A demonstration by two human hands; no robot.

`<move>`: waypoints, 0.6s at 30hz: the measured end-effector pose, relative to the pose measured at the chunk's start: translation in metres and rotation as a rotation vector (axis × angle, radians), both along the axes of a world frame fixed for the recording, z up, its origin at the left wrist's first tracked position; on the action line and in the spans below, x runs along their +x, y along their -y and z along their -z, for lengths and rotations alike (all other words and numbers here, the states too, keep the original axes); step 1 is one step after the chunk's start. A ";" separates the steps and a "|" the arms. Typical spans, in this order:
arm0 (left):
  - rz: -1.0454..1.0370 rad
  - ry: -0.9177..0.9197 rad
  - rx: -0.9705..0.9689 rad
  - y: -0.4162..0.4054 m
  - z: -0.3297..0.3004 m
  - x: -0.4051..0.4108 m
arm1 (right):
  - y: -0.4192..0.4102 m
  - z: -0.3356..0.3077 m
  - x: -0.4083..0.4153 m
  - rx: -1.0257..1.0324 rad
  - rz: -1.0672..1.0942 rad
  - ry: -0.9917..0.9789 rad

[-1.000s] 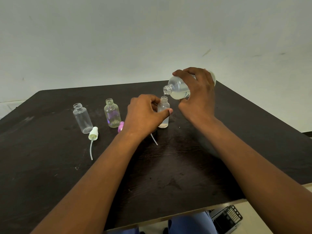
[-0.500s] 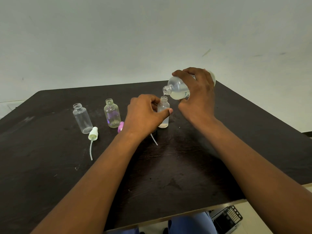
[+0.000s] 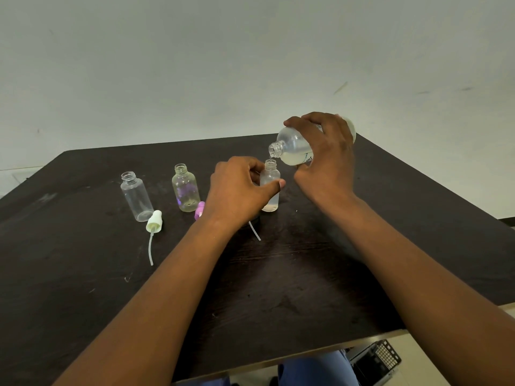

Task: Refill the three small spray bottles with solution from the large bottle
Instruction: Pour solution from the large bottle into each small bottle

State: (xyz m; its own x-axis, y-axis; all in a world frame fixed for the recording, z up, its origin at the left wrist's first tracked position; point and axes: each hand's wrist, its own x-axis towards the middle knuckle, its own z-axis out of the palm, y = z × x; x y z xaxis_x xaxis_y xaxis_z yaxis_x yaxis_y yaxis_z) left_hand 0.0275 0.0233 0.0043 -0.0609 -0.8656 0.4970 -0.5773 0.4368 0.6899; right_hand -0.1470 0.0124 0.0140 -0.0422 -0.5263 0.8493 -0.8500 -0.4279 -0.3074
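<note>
Purple spray cap (image 3: 199,210) — mostly hand-hidden

Three small spray bottles stand uncapped on the desk (image 3: 83,288): a clear one (image 3: 136,200) nearest the left edge, a yellowish one (image 3: 185,188) beside it, and a third (image 3: 270,188) toward the far right corner. One large bottle (image 3: 295,147) is tilted above that third. Two spray caps show fully or partly: one pale yellow-green (image 3: 153,222), one purple (image 3: 199,210). Two loose dip tubes show: one (image 3: 150,250) on the pale cap, one (image 3: 254,231) lying free. Two hands: left (image 3: 239,190), right (image 3: 326,160)
</note>
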 end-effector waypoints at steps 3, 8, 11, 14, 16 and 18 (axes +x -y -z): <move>0.002 -0.002 -0.007 0.000 0.001 0.000 | -0.001 0.000 0.000 0.006 -0.002 0.001; 0.000 -0.004 -0.007 0.000 0.001 0.000 | 0.000 0.000 0.000 0.009 -0.001 0.002; 0.001 -0.004 -0.008 0.000 0.001 0.000 | 0.000 0.000 -0.001 0.013 0.002 -0.002; -0.001 -0.007 -0.006 0.000 0.001 0.000 | 0.001 0.000 -0.001 0.010 0.003 -0.002; -0.004 -0.008 -0.006 0.000 0.001 0.000 | 0.001 0.000 0.000 0.006 0.000 -0.002; -0.002 -0.011 -0.004 0.000 0.001 0.000 | 0.002 0.001 -0.001 0.006 0.001 -0.002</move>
